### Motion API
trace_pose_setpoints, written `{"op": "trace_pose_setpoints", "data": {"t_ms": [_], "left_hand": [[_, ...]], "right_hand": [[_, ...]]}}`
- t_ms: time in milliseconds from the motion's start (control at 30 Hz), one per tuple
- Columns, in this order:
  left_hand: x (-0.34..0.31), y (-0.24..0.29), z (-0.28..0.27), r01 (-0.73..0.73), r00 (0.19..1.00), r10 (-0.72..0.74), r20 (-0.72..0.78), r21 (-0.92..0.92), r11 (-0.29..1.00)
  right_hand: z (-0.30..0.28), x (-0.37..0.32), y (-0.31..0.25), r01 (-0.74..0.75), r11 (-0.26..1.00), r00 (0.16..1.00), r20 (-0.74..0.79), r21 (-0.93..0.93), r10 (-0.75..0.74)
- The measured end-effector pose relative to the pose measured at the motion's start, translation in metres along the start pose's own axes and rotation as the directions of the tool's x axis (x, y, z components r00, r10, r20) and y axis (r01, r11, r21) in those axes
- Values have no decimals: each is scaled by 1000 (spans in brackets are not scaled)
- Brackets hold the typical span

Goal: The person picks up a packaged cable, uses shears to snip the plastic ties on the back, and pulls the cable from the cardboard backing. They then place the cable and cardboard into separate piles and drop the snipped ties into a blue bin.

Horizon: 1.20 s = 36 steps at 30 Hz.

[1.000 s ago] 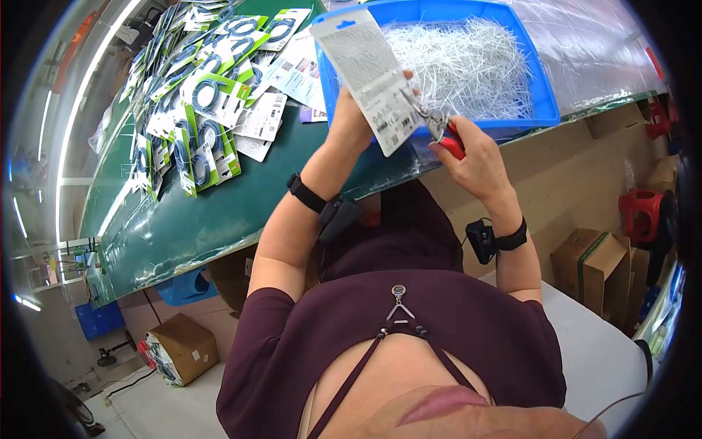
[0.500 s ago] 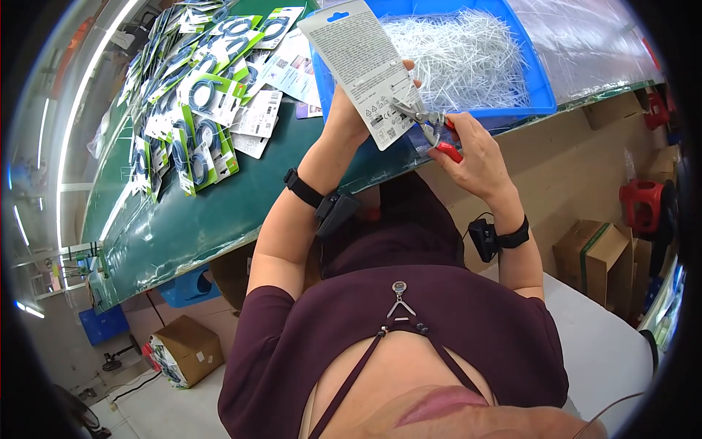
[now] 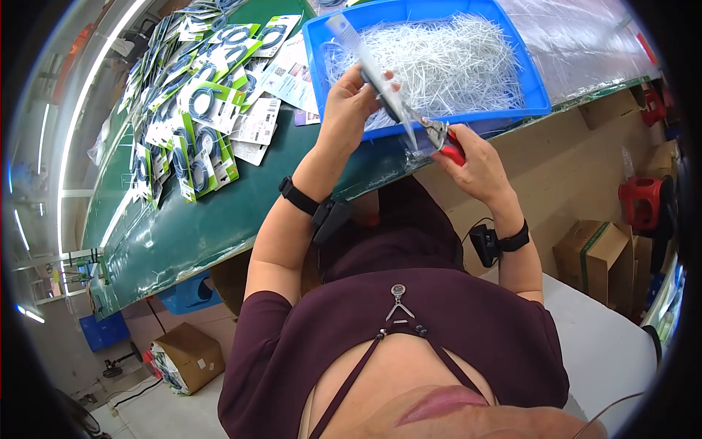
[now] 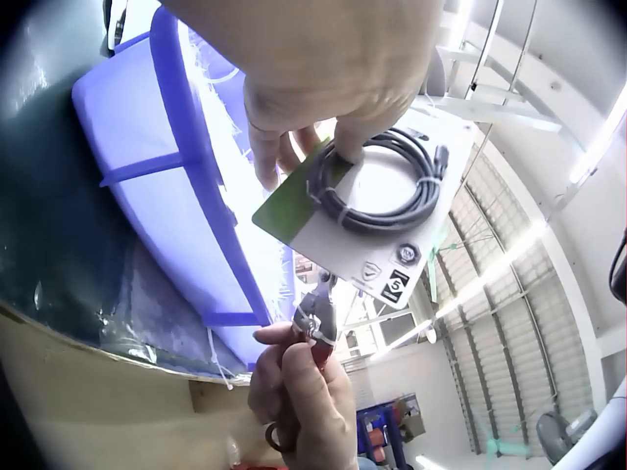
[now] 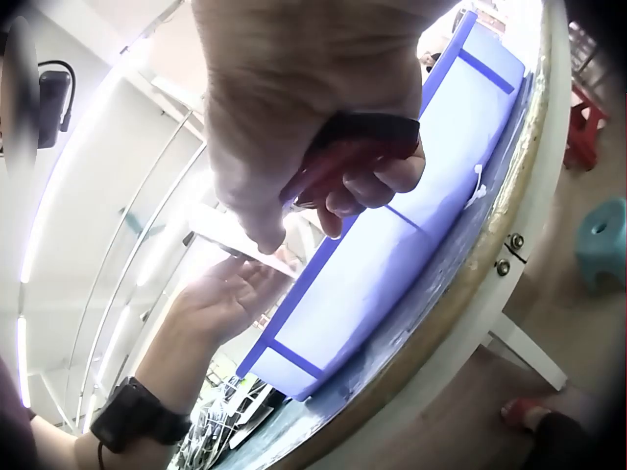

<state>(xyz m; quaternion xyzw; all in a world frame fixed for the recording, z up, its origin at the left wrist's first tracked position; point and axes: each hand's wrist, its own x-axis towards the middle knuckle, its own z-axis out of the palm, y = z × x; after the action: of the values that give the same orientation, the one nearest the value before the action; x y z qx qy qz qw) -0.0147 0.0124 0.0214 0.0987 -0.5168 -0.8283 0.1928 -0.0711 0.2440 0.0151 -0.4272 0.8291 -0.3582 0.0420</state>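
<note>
My left hand (image 3: 344,113) pinches a carded cable pack, its card (image 4: 338,255) seen nearly edge-on in the head view. In the left wrist view a dark cable coil (image 4: 377,220) lies on the printed white and green face, bound by small ties. In my right hand (image 3: 479,164) are red-handled cutters (image 3: 455,152), fingers wrapped round the grips (image 5: 343,171). The cutters' metal head is right at the card's lower edge, its tips partly hidden. Behind both hands stands a blue bin (image 3: 540,84) holding many thin white plastic strips (image 3: 453,66).
Many similar carded cable packs (image 3: 208,102) lie heaped on the green table (image 3: 197,216) to the left. Clear plastic sheeting (image 3: 570,44) covers the table right of the bin. A cardboard box (image 3: 592,256) and a red stool (image 3: 638,201) stand on the right.
The card has turned from its printed back facing the head camera to nearly edge-on. My left fingers have shifted with it; the cutters stay close to its lower edge.
</note>
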Motion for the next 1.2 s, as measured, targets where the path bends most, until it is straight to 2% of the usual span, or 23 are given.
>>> {"op": "trace_pose_setpoints", "data": {"t_ms": [67, 133, 200, 267, 333, 367, 400, 433, 500, 567, 667, 833, 1000, 1100, 1200], "left_hand": [[0, 2, -4, -18, 999, 20, -32, 60, 998], [0, 8, -10, 85, 996, -83, 36, -49, 995], [0, 11, -9, 134, 989, -127, 73, -102, 986], [-3, 8, -3, 26, 1000, -24, 14, -183, 983], [-6, 7, 0, -25, 1000, 21, -20, -223, 975], [-7, 7, 1, -94, 996, 90, -29, -197, 976], [-8, 7, 2, -162, 987, 158, -37, -171, 972], [-10, 7, 3, -228, 974, 224, -44, -143, 963], [-14, 9, 8, -265, 964, 261, -59, -99, 959], [-16, 9, 14, -344, 937, 343, -71, -8, 939], [-18, 5, 16, -424, 905, 425, -33, 22, 905], [-17, -6, 16, -549, 835, 550, -8, 47, 834], [-22, -7, 21, -591, 805, 593, 7, 104, 800], [-27, -13, 19, -491, 871, 491, 13, 53, 870], [-34, -16, 21, -472, 880, 474, -25, 50, 880]], "right_hand": [[-1, -1, 5, -70, 997, 997, 30, 30, 70], [-3, -2, 9, -106, 993, 993, 47, 42, 104], [-3, 0, 13, -143, 983, 987, -63, 115, 151], [-6, 0, 10, -159, 976, 978, -113, 152, 177], [-10, -3, 3, -132, 989, 965, -220, 63, 143], [-12, -3, -1, -120, 993, 955, -272, 17, 120], [-13, -4, -8, -120, 993, 956, -269, 16, 120], [-14, -6, -17, -82, 994, 964, -258, -72, 60], [-12, -7, -31, 1, 969, 973, -222, -245, -57], [-9, -4, -33, 8, 967, 972, -224, -256, -68], [-4, 0, -36, 30, 963, 969, -227, -270, -94], [-1, 3, -41, 9, 986, 986, -160, -164, -36], [6, 2, -41, -23, 993, 985, -170, -112, 4], [12, -1, -41, -48, 992, 983, -181, -119, 26], [16, -3, -42, -76, 986, 982, -181, -148, 49]]}}
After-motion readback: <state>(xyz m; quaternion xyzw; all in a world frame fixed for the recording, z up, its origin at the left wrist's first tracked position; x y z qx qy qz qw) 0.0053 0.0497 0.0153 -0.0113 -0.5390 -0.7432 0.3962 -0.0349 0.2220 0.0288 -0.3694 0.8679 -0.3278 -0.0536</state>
